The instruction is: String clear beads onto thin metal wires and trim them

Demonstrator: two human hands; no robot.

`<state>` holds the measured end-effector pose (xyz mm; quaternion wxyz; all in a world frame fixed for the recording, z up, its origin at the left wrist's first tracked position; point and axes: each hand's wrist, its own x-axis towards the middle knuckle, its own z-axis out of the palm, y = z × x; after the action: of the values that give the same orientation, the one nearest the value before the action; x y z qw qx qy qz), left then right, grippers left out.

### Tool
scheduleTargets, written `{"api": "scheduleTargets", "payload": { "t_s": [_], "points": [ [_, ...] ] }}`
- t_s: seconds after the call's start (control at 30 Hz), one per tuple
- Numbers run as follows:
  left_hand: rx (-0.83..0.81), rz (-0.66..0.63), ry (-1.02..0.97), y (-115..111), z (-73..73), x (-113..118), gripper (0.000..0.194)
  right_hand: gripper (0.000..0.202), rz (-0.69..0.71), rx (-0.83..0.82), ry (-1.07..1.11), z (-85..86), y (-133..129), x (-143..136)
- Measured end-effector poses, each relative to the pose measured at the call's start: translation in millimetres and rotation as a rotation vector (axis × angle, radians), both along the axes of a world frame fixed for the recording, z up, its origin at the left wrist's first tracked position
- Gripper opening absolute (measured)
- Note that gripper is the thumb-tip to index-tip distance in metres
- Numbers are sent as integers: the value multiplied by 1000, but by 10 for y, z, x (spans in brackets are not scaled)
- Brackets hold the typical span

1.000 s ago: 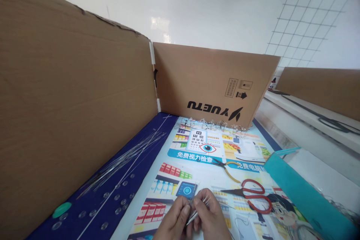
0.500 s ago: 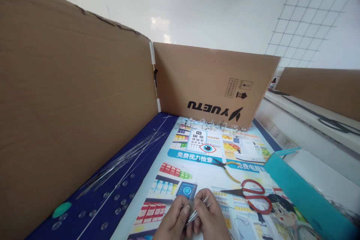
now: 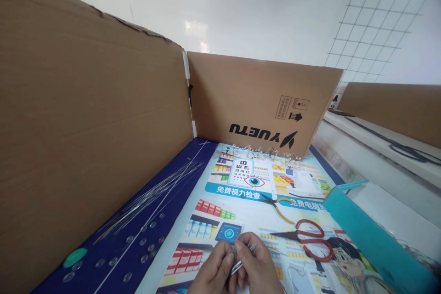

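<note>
At the bottom centre my left hand (image 3: 214, 270) and my right hand (image 3: 254, 264) are close together, their fingers pinched round a small bundle of silvery wires (image 3: 237, 266). The wire ends stick out between the two hands. Fingers hide the middle of the bundle. To the right on the printed sheet lie red-handled scissors (image 3: 313, 240), with yellow-handled pliers (image 3: 278, 207) behind them. Long straight wires (image 3: 148, 202) are spread over the blue surface on the left, near several clear round discs (image 3: 143, 241) and a green disc (image 3: 75, 257).
Cardboard panels stand at the left (image 3: 89, 115) and back (image 3: 262, 101). Tangled wire pieces (image 3: 268, 152) lie along the back panel's foot. An open teal box (image 3: 375, 243) with wire pieces inside is at the right.
The thumbs and fingers have shifted slightly around the wires, and the wire ends pointing up between my hands show less. Everything else stays in place.
</note>
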<state>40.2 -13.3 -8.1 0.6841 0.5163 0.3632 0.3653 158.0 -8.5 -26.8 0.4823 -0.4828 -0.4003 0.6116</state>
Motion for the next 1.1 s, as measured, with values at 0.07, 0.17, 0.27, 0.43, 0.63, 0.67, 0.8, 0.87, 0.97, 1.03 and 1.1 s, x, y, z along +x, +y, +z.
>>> {"api": "scheduleTargets", "payload": {
  "t_s": [0.07,0.17,0.27,0.43,0.63,0.67,0.8,0.87,0.97,1.03,1.1],
  "points": [
    [14,-2,12,3,-30,2,39,42,-4,-5,7,-4,-2,-1],
    [40,1,9,6,-53,1,38,41,-8,-16,-2,-13,-2,-3],
    [48,-1,-8,6,-46,-2,38,40,-16,-19,-18,-27,2,-1],
    [21,-12,11,5,17,-13,41,39,-18,-16,-30,-17,-2,3],
    [-10,-9,20,3,32,-12,42,38,1,-17,-1,13,-10,-2],
    [-9,-5,16,1,24,-9,42,38,3,-16,9,12,-10,-2],
    [-14,14,5,-9,11,0,39,39,-2,-23,10,3,-11,-3],
    [-1,19,4,-13,29,-2,39,39,3,-22,18,11,-14,-6],
    [1,21,12,-20,77,-13,38,40,5,-27,37,42,-20,-14],
    [-16,21,21,-23,105,-21,38,43,1,-40,34,71,-24,-20],
    [-24,23,26,-25,119,-25,38,44,-2,-49,23,98,-28,-24]
  ]
}}
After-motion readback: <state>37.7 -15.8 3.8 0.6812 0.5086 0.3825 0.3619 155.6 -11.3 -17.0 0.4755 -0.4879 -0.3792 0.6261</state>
